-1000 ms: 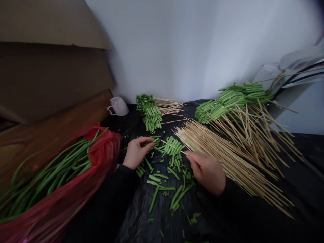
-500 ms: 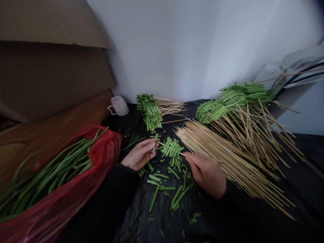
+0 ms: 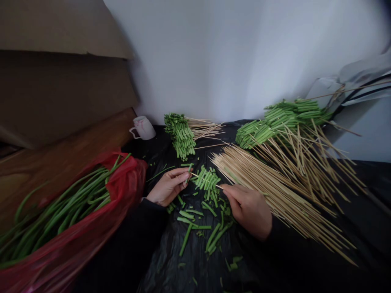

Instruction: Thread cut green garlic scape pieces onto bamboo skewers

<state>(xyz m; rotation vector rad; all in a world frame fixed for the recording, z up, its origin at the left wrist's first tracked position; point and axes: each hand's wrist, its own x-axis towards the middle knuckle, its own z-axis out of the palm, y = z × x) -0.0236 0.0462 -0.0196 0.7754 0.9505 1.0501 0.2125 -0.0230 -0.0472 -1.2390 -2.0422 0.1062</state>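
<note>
Between thumb and fingers, my left hand (image 3: 169, 186) pinches a short cut piece of green stalk (image 3: 189, 172), at the tip of a thin wooden skewer (image 3: 195, 175). My right hand (image 3: 249, 208) is closed on the skewer's other end. Several green stalk pieces (image 3: 207, 179) sit side by side along the skewer between my hands. Loose cut stalks (image 3: 195, 226) and short bits lie below, on a black plastic sheet (image 3: 165, 260).
To the right lies a big pile of bare skewers (image 3: 275, 187). Loaded skewers are stacked behind, in a small heap (image 3: 183, 138) and a larger one (image 3: 284, 122). A red plastic bag (image 3: 128, 183) of long green stalks (image 3: 73, 199), a white mug (image 3: 143, 128) and a cardboard box (image 3: 67, 89) stand left.
The stalk piece in my left hand has tilted slightly, its top now leaning right. My right hand has barely shifted, still gripping the skewer.
</note>
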